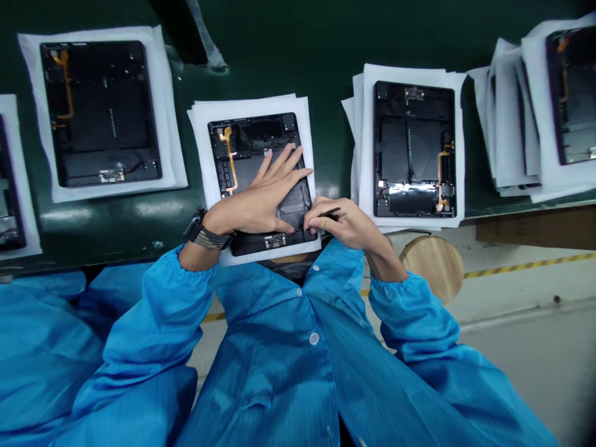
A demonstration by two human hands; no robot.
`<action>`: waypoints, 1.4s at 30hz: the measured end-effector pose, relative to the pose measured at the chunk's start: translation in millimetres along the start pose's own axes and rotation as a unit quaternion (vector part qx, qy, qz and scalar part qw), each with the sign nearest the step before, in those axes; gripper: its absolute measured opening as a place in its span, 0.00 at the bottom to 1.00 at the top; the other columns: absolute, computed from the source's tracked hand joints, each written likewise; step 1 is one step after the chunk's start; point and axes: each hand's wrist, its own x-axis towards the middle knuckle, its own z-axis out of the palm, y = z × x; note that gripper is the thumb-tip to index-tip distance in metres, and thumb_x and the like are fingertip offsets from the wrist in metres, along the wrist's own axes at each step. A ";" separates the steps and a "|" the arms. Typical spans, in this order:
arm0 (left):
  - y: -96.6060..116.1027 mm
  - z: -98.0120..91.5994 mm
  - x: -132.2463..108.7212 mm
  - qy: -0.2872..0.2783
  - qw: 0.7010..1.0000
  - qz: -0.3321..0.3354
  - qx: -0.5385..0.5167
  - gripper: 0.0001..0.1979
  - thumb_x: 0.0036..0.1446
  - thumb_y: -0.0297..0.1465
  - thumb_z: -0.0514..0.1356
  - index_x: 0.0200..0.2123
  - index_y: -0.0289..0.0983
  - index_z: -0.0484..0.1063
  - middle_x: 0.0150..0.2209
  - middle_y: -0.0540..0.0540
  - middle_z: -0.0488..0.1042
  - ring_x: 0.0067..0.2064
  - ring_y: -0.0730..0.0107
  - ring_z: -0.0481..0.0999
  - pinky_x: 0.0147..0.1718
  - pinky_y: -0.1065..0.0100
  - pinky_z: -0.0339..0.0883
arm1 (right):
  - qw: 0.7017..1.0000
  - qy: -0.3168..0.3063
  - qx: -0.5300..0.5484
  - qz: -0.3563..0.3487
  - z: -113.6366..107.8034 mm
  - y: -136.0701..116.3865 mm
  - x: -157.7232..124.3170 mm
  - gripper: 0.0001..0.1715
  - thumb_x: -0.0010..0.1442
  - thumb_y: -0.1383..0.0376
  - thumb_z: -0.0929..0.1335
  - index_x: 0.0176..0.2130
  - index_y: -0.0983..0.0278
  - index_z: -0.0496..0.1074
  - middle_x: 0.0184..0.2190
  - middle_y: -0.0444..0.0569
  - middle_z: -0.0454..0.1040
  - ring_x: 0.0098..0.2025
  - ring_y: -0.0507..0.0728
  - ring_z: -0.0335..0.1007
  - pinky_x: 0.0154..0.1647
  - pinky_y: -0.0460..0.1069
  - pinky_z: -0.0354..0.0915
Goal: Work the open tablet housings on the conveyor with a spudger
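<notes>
An opened black tablet housing (254, 130) lies on a stack of white sheets (201, 133) in front of me. Inside it run an orange flex cable (230, 158) and, at the near edge, a small circuit board (275, 241). My left hand (265, 192) is spread across the housing, fingers apart, pressing on its middle and hiding part of the interior. At the near right corner my right hand (339, 218) pinches a thin dark tool (331, 212), perhaps tweezers. Its tip is hidden by the fingers close to the corner.
More tablet housings on white sheets stand to the left (88, 112) and right (391, 136), with another stack (512, 124) farther right. A dark post (184, 31) rises at the back. Below the table's edge is a round wooden stool (432, 268). A blue-clad person (41, 347) is beside me at left.
</notes>
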 end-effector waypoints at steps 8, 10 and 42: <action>-1.0 0.9 -0.1 0.007 1.000 0.004 -0.011 0.56 0.51 0.54 0.73 0.76 0.48 0.52 0.82 0.41 0.30 0.80 0.39 0.24 0.74 0.31 0.17 | 1.000 -0.002 -0.007 0.003 -0.3 -0.7 0.5 0.20 0.73 0.52 0.70 0.38 0.64 0.82 0.31 0.50 0.81 0.38 0.59 0.73 0.42 0.52 0.66; -1.4 1.0 -0.2 0.005 1.000 0.005 -0.008 0.56 0.51 0.54 0.73 0.76 0.48 0.52 0.82 0.41 0.30 0.80 0.40 0.24 0.75 0.32 0.17 | 1.000 -0.001 -0.011 0.006 -0.2 -1.1 0.5 0.20 0.73 0.53 0.70 0.38 0.64 0.82 0.31 0.50 0.81 0.37 0.58 0.73 0.42 0.52 0.65; -2.1 -0.5 1.3 0.003 1.000 0.007 -0.007 0.56 0.51 0.57 0.73 0.76 0.49 0.53 0.82 0.41 0.30 0.80 0.36 0.25 0.74 0.29 0.18 | 0.995 0.064 -0.037 -0.072 12.4 7.4 -8.3 0.17 0.73 0.55 0.70 0.38 0.62 0.82 0.30 0.47 0.80 0.38 0.58 0.70 0.44 0.53 0.66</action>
